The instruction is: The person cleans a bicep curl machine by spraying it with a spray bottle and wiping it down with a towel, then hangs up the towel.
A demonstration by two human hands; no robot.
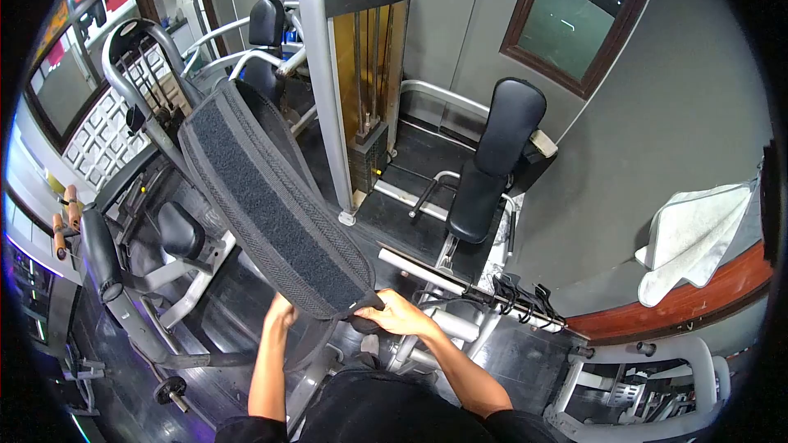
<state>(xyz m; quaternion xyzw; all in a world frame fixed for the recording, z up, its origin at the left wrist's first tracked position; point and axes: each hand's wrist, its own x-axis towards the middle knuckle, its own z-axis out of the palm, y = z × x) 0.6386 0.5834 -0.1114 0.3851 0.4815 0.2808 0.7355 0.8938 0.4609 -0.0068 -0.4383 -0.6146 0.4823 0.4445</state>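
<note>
A wide black weightlifting belt [271,205] with a fuzzy hook-and-loop strip down its middle is held up in front of me, curving away to the upper left. My right hand [392,312] is closed on the belt's near end, thumb and fingers pinching its corner. At the belt's lower left edge, my left hand [282,309] grips it from behind; the belt hides most of those fingers. A narrower dark strap [313,346] hangs below, between my two forearms.
Ahead stands a weight-stack machine [320,74] with a black padded seat [478,197]. More padded equipment [103,254] is on the left. A white towel [698,234] hangs on the right wall, above a grey metal rack [632,353]. Black cables [517,295] hang over a bar.
</note>
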